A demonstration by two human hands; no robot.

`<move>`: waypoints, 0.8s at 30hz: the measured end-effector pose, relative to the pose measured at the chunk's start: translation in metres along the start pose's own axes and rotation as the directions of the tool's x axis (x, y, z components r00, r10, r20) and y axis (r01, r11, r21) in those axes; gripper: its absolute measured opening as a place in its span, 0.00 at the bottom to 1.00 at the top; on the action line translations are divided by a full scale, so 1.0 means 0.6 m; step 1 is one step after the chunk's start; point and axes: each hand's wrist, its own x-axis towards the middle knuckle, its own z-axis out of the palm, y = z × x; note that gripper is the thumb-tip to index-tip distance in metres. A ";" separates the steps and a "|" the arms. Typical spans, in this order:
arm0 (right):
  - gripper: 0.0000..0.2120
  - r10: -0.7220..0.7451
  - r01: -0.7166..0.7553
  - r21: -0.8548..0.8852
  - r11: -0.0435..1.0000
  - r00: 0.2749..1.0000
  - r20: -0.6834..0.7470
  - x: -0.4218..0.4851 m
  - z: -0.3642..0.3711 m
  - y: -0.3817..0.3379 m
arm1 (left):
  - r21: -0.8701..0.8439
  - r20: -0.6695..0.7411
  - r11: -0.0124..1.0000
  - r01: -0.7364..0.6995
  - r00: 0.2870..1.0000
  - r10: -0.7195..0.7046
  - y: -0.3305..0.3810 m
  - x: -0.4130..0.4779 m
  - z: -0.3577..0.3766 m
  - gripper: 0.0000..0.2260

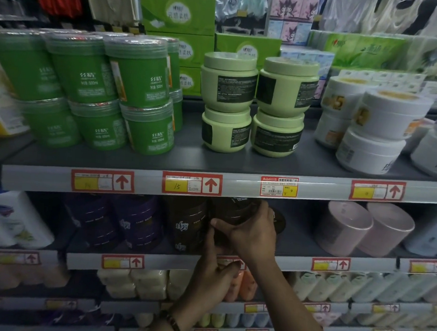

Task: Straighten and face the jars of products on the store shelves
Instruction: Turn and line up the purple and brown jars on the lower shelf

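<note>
On the second shelf (296, 261) stands a stack of dark brown jars. My right hand (252, 232) grips the upper brown jar (231, 210), thumb across its front and fingers round its right side. My left hand (211, 273) reaches up from below, its fingers curled round the lower brown jar (220, 239) under it. Another brown jar stack (185, 222) with a white logo stands just to the left, beside purple jars (120, 218). On the top shelf (238, 164) sit dark green jars (130, 81), pale green jars (252, 103) showing their back labels, and white jars (372, 129).
Pink jars (363, 227) lie on their sides at the right of the second shelf, white bottles (9, 218) at its left. Price tags with red arrows line the shelf edges. Soap bars and small bottles fill the lower shelves. Green tissue boxes stand behind the top shelf.
</note>
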 end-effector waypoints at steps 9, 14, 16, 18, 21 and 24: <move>0.55 0.033 -0.035 -0.038 0.999 0.998 -0.044 -0.002 0.013 -0.015 | 0.048 0.033 0.999 -0.005 0.999 0.003 -0.013 -0.001 0.001 0.44; 0.53 -0.005 0.002 -0.053 0.999 0.998 -0.060 0.007 0.008 -0.009 | 0.035 0.043 0.999 -0.008 0.999 0.006 -0.015 -0.003 -0.008 0.42; 0.53 -0.028 0.025 -0.048 0.999 0.998 -0.048 0.011 0.005 -0.005 | 0.019 0.031 1.000 -0.011 0.999 0.010 -0.014 -0.003 -0.011 0.40; 0.52 -0.049 0.049 -0.033 0.998 0.999 -0.007 0.016 0.000 0.001 | 0.005 0.011 1.000 -0.008 1.000 0.008 -0.014 -0.002 -0.014 0.38; 0.49 -0.074 0.076 -0.021 0.997 0.994 0.077 0.030 -0.010 0.012 | -0.026 -0.003 0.999 0.023 1.000 -0.023 -0.017 0.003 -0.015 0.39; 0.46 -0.093 0.097 -0.021 0.995 0.985 0.148 0.043 -0.025 0.016 | -0.042 -0.004 0.998 0.044 0.999 -0.044 -0.015 0.007 -0.015 0.42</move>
